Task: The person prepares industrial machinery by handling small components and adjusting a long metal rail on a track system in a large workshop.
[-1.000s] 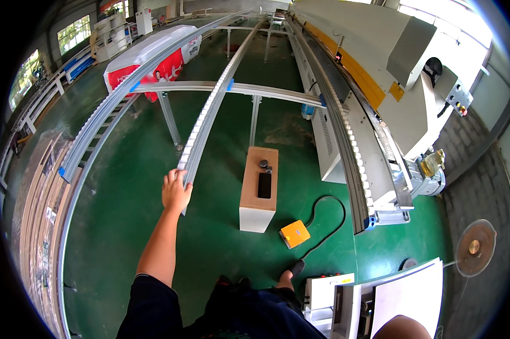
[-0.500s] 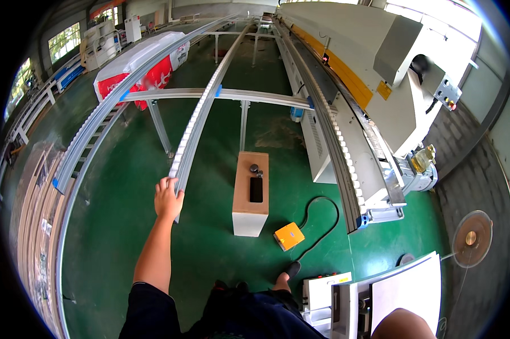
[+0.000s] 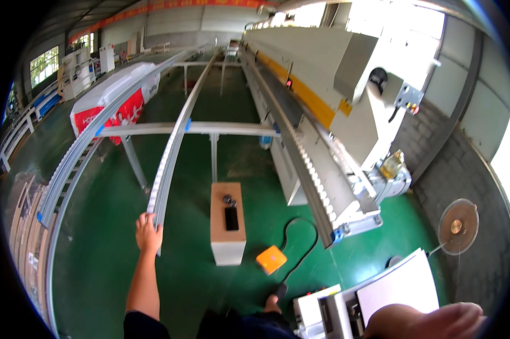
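Note:
My left hand (image 3: pixel 148 233) is at the near end of the middle roller rail (image 3: pixel 170 153), a long metal bar topped with a row of white rollers. Its fingers bend over the rail's end, thumb toward the right side. Low at the right, my right hand (image 3: pixel 461 317) shows only in part beside a bent arm; its fingers cannot be made out. Below that arm a machine with a white sloping panel (image 3: pixel 402 288) is partly covered. Between the rails stands a tan-topped box (image 3: pixel 220 220) bearing a black phone (image 3: pixel 231 218) and small dark round items.
A yellow foot pedal (image 3: pixel 272 260) lies on the green floor with its black cable looping behind. The long machine (image 3: pixel 306 62) and its roller edge run along the right. A round disc (image 3: pixel 458 226) stands far right; stacked boards (image 3: pixel 26 248) lie left.
The view has tilted up and turned right, so the scene sits lower and further left. My left hand stays on the rail. More of my right arm and hand has come into view.

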`<control>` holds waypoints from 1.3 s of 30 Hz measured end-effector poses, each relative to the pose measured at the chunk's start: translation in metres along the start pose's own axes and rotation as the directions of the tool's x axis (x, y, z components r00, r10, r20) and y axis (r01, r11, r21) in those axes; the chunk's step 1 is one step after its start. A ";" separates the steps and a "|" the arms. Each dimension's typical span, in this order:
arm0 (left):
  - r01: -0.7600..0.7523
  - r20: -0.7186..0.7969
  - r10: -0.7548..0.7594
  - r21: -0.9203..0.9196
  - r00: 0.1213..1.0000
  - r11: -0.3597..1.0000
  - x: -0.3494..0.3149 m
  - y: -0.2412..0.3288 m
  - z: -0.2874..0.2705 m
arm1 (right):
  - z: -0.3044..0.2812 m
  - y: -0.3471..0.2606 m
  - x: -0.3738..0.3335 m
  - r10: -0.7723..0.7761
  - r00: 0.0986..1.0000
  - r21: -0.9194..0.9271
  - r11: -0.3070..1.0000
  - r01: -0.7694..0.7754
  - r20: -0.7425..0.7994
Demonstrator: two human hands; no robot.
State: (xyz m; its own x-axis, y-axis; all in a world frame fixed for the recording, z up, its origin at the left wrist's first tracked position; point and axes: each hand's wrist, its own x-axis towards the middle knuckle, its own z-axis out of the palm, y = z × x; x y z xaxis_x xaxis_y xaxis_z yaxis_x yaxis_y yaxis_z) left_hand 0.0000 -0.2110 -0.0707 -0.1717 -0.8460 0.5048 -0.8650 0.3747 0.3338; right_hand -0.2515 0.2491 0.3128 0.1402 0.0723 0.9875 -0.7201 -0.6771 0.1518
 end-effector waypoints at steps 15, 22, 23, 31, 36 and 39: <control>0.006 0.004 -0.006 -0.061 1.000 0.998 0.003 0.009 0.000 | -0.015 0.042 -0.031 0.269 0.943 -0.186 0.954 -0.233 0.195; 0.049 0.033 -0.047 -0.042 0.998 0.998 -0.006 0.001 -0.005 | -0.055 0.127 -0.141 0.811 0.358 -0.692 0.582 -0.427 0.462; 0.048 0.030 -0.046 -0.047 0.998 0.998 -0.005 0.001 -0.004 | -0.072 0.132 -0.176 0.867 0.183 -0.805 0.498 -0.322 0.464; 0.056 0.054 -0.055 -0.026 0.997 0.998 -0.004 0.007 -0.014 | -0.202 0.070 -0.395 0.935 -0.338 -0.987 0.139 0.078 0.104; -0.006 0.041 0.007 -0.020 0.999 1.000 -0.003 -0.005 -0.011 | -0.195 0.057 -0.395 0.987 -0.119 -0.994 0.109 0.012 0.107; 0.053 0.036 -0.049 -0.122 0.998 0.991 0.003 -0.017 0.000 | -0.204 0.052 -0.401 0.993 -0.044 -0.992 0.110 -0.063 0.113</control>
State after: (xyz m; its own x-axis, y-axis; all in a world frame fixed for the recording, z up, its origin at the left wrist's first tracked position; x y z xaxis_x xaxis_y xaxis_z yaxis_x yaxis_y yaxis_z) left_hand 0.0137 -0.2195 -0.0752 -0.1458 -0.8765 0.4587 -0.8089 0.3726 0.4548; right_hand -0.4833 0.3342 -0.0661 -0.6444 -0.7578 0.1028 -0.7620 0.6475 -0.0032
